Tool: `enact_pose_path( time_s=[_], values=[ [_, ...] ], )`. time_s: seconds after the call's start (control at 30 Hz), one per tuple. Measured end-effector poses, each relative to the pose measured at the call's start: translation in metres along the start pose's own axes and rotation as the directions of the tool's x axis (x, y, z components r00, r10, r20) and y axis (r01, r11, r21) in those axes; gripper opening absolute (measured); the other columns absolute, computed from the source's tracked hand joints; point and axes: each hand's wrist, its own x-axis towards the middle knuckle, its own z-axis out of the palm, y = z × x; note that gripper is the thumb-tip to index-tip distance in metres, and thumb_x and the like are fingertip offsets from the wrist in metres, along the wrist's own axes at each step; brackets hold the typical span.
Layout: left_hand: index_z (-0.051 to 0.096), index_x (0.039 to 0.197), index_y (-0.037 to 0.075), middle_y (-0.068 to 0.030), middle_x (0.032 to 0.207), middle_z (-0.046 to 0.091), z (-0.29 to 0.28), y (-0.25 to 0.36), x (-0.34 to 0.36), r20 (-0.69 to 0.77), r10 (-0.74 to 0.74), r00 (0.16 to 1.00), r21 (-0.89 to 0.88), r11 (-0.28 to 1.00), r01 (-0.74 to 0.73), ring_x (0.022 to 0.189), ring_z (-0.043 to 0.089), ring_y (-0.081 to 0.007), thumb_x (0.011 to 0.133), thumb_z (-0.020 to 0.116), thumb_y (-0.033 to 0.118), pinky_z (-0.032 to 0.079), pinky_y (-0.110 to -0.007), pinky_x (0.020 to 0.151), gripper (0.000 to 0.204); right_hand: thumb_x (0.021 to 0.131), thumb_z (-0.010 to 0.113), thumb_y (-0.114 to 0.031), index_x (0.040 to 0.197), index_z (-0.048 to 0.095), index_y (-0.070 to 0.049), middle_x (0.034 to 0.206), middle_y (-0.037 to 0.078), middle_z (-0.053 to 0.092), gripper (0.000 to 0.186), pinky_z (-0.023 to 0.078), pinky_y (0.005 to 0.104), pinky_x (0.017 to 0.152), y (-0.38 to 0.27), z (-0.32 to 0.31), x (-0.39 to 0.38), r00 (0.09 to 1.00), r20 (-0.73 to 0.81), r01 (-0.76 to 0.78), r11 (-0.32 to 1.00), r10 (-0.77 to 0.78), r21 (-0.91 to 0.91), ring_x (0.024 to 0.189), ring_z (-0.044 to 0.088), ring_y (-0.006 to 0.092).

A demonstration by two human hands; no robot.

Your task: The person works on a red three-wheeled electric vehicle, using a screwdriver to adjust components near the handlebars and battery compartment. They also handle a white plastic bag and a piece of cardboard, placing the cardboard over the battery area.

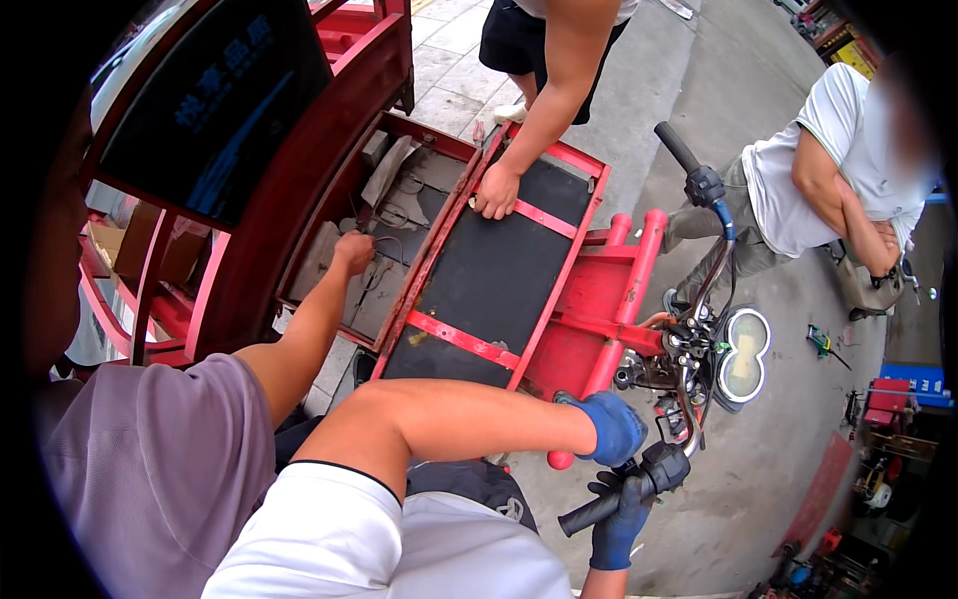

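Note:
My left hand (614, 427), in a blue glove, is curled beside the near end of a handlebar. What its fingers hold, if anything, is hidden. Just below it, my right hand (621, 527), also gloved in blue, wraps around the black handlebar grip (589, 513) from underneath. A black switch housing (665, 466) sits next to both hands. The handlebar belongs to a red three-wheeled cargo vehicle with a round twin-dial gauge (744, 355) at its front.
A co-worker's hand (497, 190) rests on a black panel (479, 275) with red straps. Another person's hand (353, 254) reaches among wires in an open compartment (399, 225). A person in white (798, 190) stands at right with arms folded. A green-handled tool (824, 342) lies on the floor.

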Motion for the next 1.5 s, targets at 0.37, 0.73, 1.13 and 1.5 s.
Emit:
enact_pose_path(
  time_s=[0.37, 0.73, 1.13, 1.5],
  values=[
    [0.066, 0.079, 0.011, -0.0029, 0.077, 0.068, 0.008, 0.007, -0.009, -0.203, -0.018, 0.979, 0.158, 0.986, 0.051, 0.074, 0.067, -0.0235, 0.077, 0.058, 0.013, 0.049, -0.036, 0.053, 0.009, 0.086, 0.063, -0.038, 0.134, 0.031, -0.004, 0.111, 0.016, 0.056, 0.067, 0.057, 0.0334, 0.063, 0.0, -0.001, 0.0, 1.0, 0.014, -0.015, 0.999, 0.015, 0.035, 0.083, 0.063, 0.0215],
    [0.067, 0.08, 0.013, -0.0019, 0.077, 0.068, 0.008, 0.008, -0.012, -0.211, -0.023, 0.977, 0.184, 0.981, 0.063, 0.074, 0.067, -0.023, 0.077, 0.057, 0.014, 0.049, -0.035, 0.054, 0.01, 0.086, 0.062, -0.041, 0.135, 0.031, -0.004, 0.109, 0.015, 0.057, 0.069, 0.056, 0.0322, 0.063, -0.003, 0.003, -0.002, 1.0, 0.01, -0.001, 1.0, 0.001, 0.008, 0.083, 0.063, 0.0206],
    [0.065, 0.082, -0.004, -0.01, 0.067, 0.059, -0.01, -0.017, 0.0, 0.339, -0.065, 0.938, -0.558, 0.789, 0.257, 0.057, 0.054, -0.0225, 0.077, 0.062, 0.041, 0.044, -0.035, 0.053, 0.045, 0.087, 0.064, -0.026, 0.131, 0.033, -0.004, 0.107, 0.015, 0.058, 0.059, 0.056, 0.0354, 0.062, 0.013, -0.009, 0.005, 0.998, 0.026, 0.063, 0.994, -0.065, 0.09, 0.08, 0.063, 0.0225],
    [0.057, 0.072, 0.01, 0.0038, 0.057, 0.041, -0.014, 0.008, -0.02, 0.354, -0.272, 0.895, -0.801, 0.406, 0.44, 0.05, 0.036, -0.007, 0.089, 0.061, 0.034, 0.027, -0.024, 0.045, 0.03, 0.075, 0.079, -0.018, 0.123, 0.036, 0.006, 0.114, 0.015, 0.052, 0.069, 0.049, 0.0305, 0.082, 0.021, -0.012, 0.014, 0.995, -0.029, 0.101, 0.973, -0.097, 0.205, 0.097, 0.057, 0.0189]
  ],
)
